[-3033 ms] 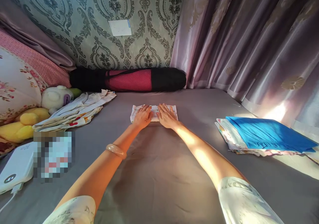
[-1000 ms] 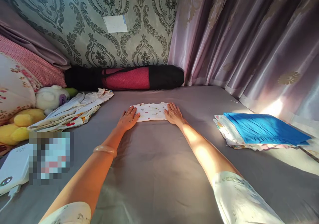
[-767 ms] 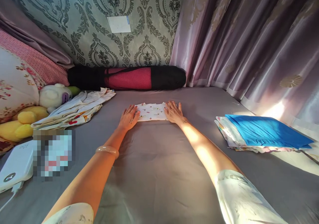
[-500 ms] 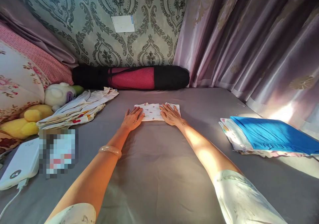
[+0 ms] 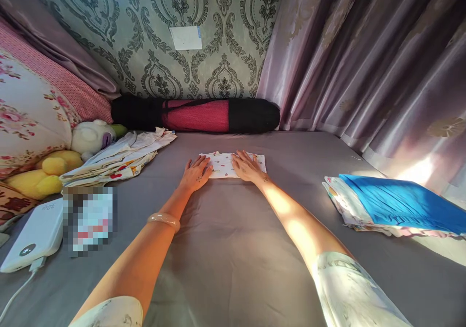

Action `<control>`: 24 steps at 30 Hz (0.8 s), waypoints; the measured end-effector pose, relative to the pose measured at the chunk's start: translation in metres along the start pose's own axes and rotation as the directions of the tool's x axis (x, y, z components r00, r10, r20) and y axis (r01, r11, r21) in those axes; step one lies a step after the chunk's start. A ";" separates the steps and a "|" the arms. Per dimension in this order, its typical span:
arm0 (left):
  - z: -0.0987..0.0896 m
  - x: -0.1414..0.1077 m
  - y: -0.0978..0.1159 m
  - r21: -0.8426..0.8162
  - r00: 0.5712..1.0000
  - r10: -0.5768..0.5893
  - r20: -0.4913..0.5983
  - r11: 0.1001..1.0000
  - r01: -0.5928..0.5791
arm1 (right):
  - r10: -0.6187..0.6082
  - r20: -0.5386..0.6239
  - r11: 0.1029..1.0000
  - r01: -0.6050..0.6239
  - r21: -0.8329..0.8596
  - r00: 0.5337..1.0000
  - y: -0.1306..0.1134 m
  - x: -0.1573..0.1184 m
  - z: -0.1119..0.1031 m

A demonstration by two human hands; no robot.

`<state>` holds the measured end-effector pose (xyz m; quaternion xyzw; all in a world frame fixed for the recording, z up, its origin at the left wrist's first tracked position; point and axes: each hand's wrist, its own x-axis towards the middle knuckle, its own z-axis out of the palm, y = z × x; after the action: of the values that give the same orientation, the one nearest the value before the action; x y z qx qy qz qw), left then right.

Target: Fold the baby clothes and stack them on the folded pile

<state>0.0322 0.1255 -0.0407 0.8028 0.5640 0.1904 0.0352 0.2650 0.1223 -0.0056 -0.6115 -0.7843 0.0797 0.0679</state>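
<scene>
A small folded white cloth [image 5: 221, 167] with a scattered print lies flat on the grey bed sheet [image 5: 225, 249]. Across its left edge rests my left hand [image 5: 196, 172], palm down with the fingers stretched out. My right hand [image 5: 248, 166] lies flat on the right half of the cloth, fingers extended and slightly spread. Neither hand grips the fabric. Part of the cloth is hidden beneath the hands.
To the right lies a folded stack topped by a blue cloth [image 5: 396, 201]. Left are loosely layered white garments [image 5: 120, 159], plush toys [image 5: 54, 169] and a white power bank [image 5: 36, 235] with a cable. A black and pink roll [image 5: 196, 115] lies along the wall.
My right hand has shifted slightly left on the cloth, showing more of its right end. My left hand stays at the left edge. The whole view has shifted a little.
</scene>
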 end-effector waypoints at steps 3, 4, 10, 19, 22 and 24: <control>-0.003 -0.001 0.002 -0.021 1.000 -0.011 -0.027 1.000 0.011 | -0.023 -0.076 1.000 0.023 -0.006 0.997 -0.021 0.007 0.005; -0.003 -0.001 0.002 -0.028 0.999 -0.021 -0.032 0.999 0.020 | -0.027 -0.084 1.000 0.026 -0.009 0.996 -0.027 0.009 0.008; -0.006 0.002 0.001 -0.129 0.991 -0.126 -0.038 0.984 0.120 | -0.017 -0.099 1.000 0.016 -0.017 0.995 -0.032 0.012 0.027; -0.009 0.005 -0.010 -0.343 0.955 -0.295 -0.041 0.902 0.263 | -0.004 0.017 1.000 0.004 0.020 1.000 -0.032 0.022 0.018; -0.010 0.004 -0.011 -0.389 0.951 -0.305 -0.055 0.884 0.261 | -0.011 0.010 1.000 0.011 0.020 1.000 -0.044 0.026 0.011; -0.010 0.004 -0.012 -0.409 0.950 -0.305 -0.061 0.876 0.255 | -0.005 -0.027 1.000 0.005 0.017 1.000 -0.055 0.027 0.012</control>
<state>0.0192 0.1324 -0.0337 0.6753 0.6252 0.3426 0.1889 0.2035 0.1352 -0.0057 -0.6100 -0.7841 0.0776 0.0839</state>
